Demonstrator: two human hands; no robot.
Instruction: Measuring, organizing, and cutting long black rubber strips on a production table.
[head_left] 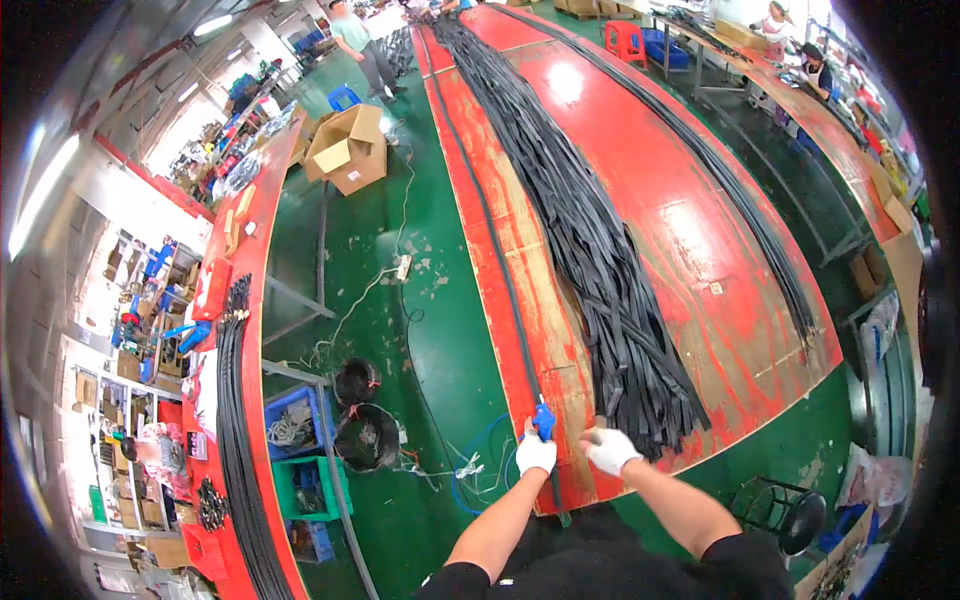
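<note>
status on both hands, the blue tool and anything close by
Left hand: gripping blue tool, near long black strip. Right hand: white-gloved, grip unclear. Bundle of black strips close by right hand, on red table.

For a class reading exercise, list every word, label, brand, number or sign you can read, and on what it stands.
No text can be read.
Cardboard box: pale mark, too small to read.
Central red table: pale patch, too small to tell whether it bears text.
Blue tool in left hand: none legible.
</note>
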